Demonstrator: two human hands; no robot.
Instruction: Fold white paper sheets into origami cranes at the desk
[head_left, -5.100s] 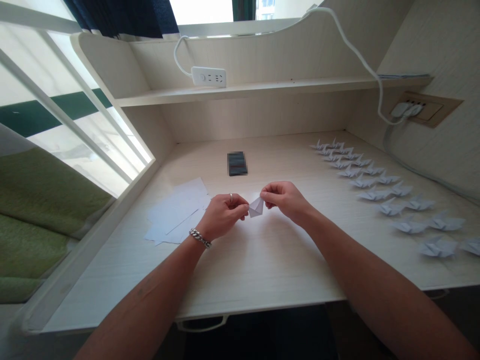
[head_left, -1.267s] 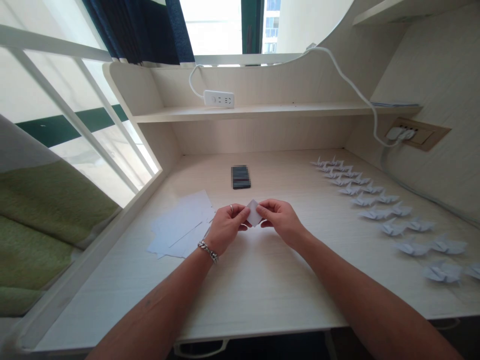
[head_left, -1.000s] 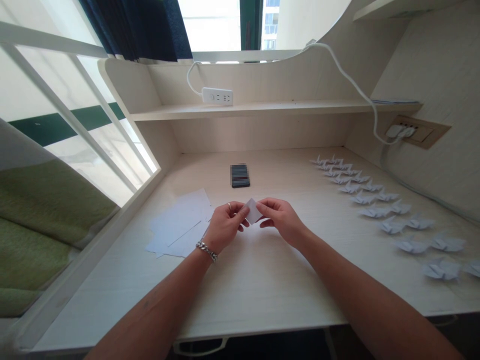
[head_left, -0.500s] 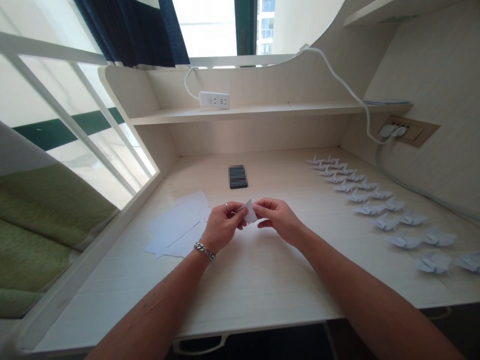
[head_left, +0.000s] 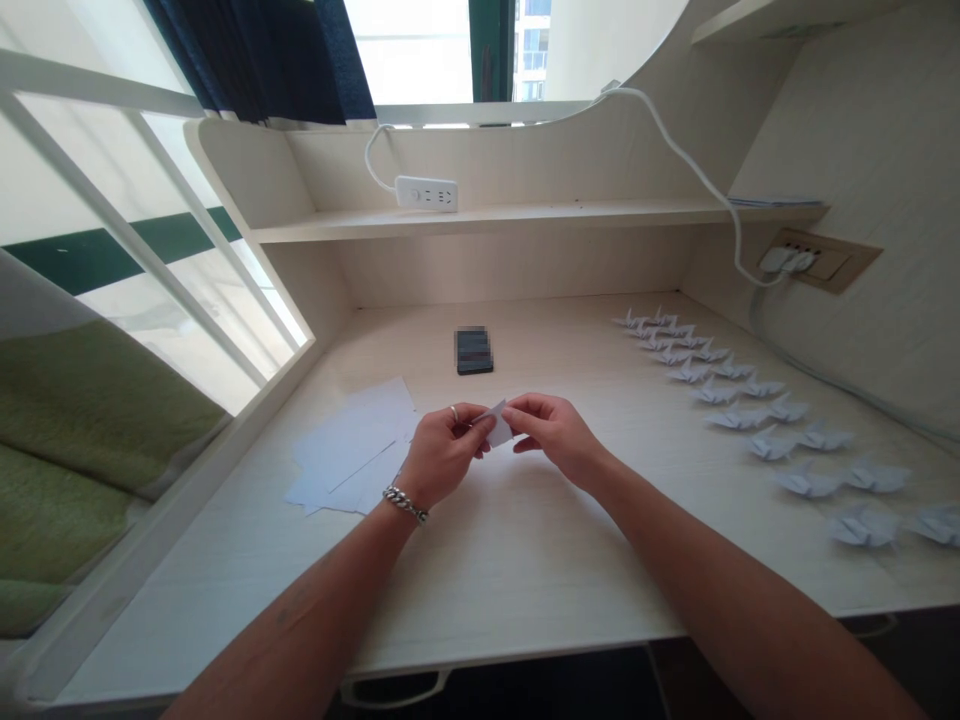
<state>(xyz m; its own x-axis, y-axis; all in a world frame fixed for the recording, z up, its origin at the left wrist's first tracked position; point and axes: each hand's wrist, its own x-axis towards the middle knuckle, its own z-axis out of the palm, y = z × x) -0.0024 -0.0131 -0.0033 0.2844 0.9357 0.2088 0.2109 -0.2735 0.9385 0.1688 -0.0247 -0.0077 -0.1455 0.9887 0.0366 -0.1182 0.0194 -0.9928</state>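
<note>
Between my hands, above the middle of the desk, is a small folded piece of white paper (head_left: pixel 501 431). My left hand (head_left: pixel 444 445), with a ring and a chain bracelet, pinches its left side between thumb and fingers. The thumb and forefinger of my right hand (head_left: pixel 553 432) close on its upper right edge. Some of the folds are hidden behind my fingers. Loose white paper sheets (head_left: pixel 352 440) lie overlapping to the left of my left hand. Several folded white paper cranes (head_left: pixel 739 417) stand in two rows along the right side of the desk.
A dark phone (head_left: pixel 474 351) lies on the desk (head_left: pixel 525 590) beyond my hands. On the shelf (head_left: pixel 510 219) at the back sits a white power strip (head_left: pixel 426 194). A white cable (head_left: pixel 694 170) runs down to the wall socket (head_left: pixel 825 262) on the right.
My right thumb and forefinger have shifted slightly left along the paper's upper edge. The view has tilted a little; the cranes and sheets stay in place on the desk.
</note>
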